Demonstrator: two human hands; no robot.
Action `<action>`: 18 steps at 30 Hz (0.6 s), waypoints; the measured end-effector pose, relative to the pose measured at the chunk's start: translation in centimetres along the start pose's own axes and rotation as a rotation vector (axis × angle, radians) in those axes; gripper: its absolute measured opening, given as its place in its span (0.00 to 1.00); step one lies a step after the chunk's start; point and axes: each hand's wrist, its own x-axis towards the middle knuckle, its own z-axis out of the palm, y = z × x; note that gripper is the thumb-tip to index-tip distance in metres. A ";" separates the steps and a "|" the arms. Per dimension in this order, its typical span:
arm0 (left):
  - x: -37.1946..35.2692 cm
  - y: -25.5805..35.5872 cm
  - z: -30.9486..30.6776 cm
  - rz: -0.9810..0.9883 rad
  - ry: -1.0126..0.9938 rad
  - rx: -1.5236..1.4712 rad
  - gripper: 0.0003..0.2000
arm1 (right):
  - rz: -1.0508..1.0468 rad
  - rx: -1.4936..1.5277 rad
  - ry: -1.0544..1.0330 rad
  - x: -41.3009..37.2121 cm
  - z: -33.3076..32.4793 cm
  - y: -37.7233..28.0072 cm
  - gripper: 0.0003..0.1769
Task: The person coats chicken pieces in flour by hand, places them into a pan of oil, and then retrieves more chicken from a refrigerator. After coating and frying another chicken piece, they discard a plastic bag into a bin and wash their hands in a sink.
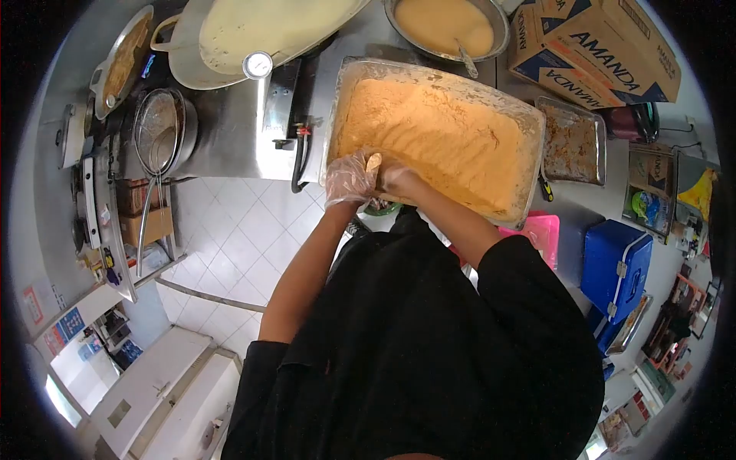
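Observation:
A large tray (441,142) of orange-tan flour or crumbs lies in front of me, its surface rippled. At its near left corner, my left hand (350,180) in a clear plastic glove has its fingers closed round a small coated piece (373,162). Close beside it on the right, my right hand (395,178) is low in the tray, also gloved; its fingers are hidden, so what it may hold cannot be made out.
A metal bowl (445,29) of batter with a spoon and cardboard boxes (594,54) stand behind. Left are a fryer basin (268,31), a thermometer (257,65), a hose (299,161) and a strainer (159,126). A crumb-stained tray (571,142) and blue cooler (616,268) are right.

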 end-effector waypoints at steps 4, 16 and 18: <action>-0.1 -0.1 -0.1 -0.006 -0.039 0.043 0.21 | 0.436 1.314 -0.061 1.9 0.8 5.3 0.13; -0.3 -0.9 1.4 0.035 -0.033 0.144 0.25 | 0.335 0.577 -0.277 3.4 -4.6 0.1 0.10; 0.0 -1.5 2.4 0.043 0.012 0.180 0.26 | 0.199 -0.152 -0.257 3.1 -4.3 -0.7 0.11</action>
